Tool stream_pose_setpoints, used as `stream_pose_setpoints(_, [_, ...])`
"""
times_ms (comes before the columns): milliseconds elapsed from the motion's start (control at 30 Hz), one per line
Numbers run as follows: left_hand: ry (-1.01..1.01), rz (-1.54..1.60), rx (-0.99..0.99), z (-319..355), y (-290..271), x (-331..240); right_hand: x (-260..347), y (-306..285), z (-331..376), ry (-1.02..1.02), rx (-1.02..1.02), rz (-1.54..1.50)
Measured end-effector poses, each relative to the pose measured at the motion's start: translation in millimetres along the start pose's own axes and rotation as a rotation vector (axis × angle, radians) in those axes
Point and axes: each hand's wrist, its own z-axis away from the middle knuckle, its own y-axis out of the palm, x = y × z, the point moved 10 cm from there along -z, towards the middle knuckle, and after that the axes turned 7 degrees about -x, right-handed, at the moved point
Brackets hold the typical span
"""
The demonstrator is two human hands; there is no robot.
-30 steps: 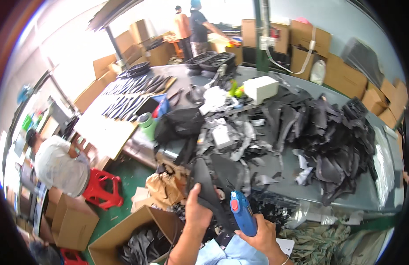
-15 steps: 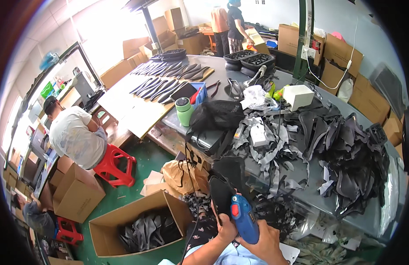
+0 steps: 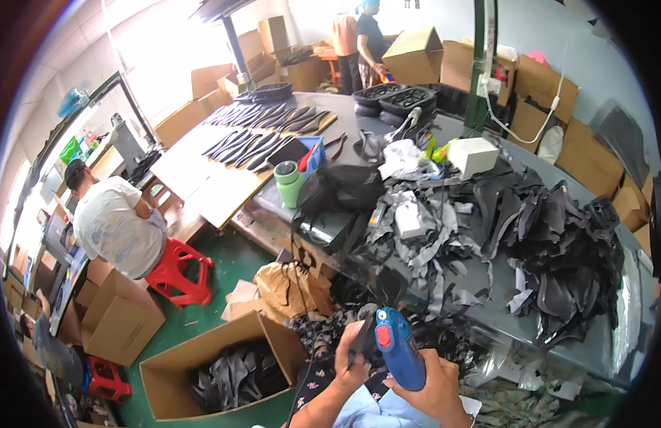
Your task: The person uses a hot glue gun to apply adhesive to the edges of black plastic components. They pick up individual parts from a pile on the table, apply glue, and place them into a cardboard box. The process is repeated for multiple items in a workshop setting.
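Note:
My right hand [image 3: 440, 391] is wrapped round a blue handheld power tool [image 3: 399, 351] with a red button. The tool points away from me and its working end is hard to make out. Just to its left, my left hand [image 3: 349, 362] pinches a dark, thin black piece [image 3: 361, 338], seen nearly edge-on. Beyond the tool's tip, a black flap [image 3: 389, 284] stands up; whether it belongs to the held piece I cannot tell. Both hands are over my lap, in front of the grey table [image 3: 444, 282].
A cardboard box [image 3: 155, 378] of black pieces stands at left. Black shaped pieces [image 3: 551, 264] and grey scraps [image 3: 437, 250] cover the table, with a black bag [image 3: 341, 189] and green bottle [image 3: 288, 187]. A person [image 3: 120, 225] sits on a red stool [image 3: 179, 274]; others stand behind.
The black piece in my left hand has turned from broad and upright to nearly edge-on. My left fingers have spread more. The tool stays in my right hand. A box has been raised at the back.

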Motion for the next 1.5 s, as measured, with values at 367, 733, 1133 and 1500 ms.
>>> stream_pose_setpoints(367, [-0.247, -0.199, -0.084, -11.8, 14.2, -17.4, -32.3, -43.7, -35.3, 0.246, -0.194, -0.202])
stream_pose_setpoints(733, [-0.622, 0.626, -0.204, 9.2, 81.6, 0.0, -20.3, -48.8, -25.1, 0.185, -0.412, -0.531])
stream_pose_setpoints(1133, [-0.192, 0.627, -0.376, -67.2, 31.4, -58.1, 19.0, -17.7, -1.8, -0.016, -0.122, -0.053])
stream_pose_setpoints(1500, [-0.018, 0.388, -0.434, -57.8, 11.5, -69.7, 32.3, -2.1, 3.4, -0.063, -0.008, -0.092])
